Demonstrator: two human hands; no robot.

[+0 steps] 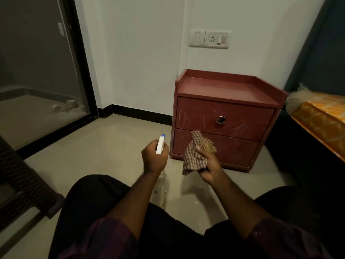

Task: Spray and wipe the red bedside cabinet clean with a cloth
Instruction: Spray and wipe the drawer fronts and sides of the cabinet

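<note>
Crouching on the tiled floor (97,156), the person faces the red bedside cabinet (224,116), which stands against the white wall (134,58) under a switch and socket plate (210,38), with a bed's orange mattress (321,118) just beside it on the right. The left hand (154,157) is curled round a white spray bottle (160,144), whose blue-tipped nozzle points up and toward the cabinet's left front corner; the bottle's body is mostly hidden below the fist. The right hand (207,165) grips a bunched checked cloth (196,152), held in front of the lower drawer (229,146) but seemingly not yet touching it. Pale streaks mark the upper drawer (214,116) around its round metal knob (220,120), so the fronts look dusty or smeared rather than finished. My reading is that this is the spraying step, early in the job, with wiping yet to come. The next move would call for aiming the nozzle squarely at a drawer front or the rimmed top (224,88), squeezing the trigger, then pressing the cloth flat to the wet surface and working round the knob.
</note>
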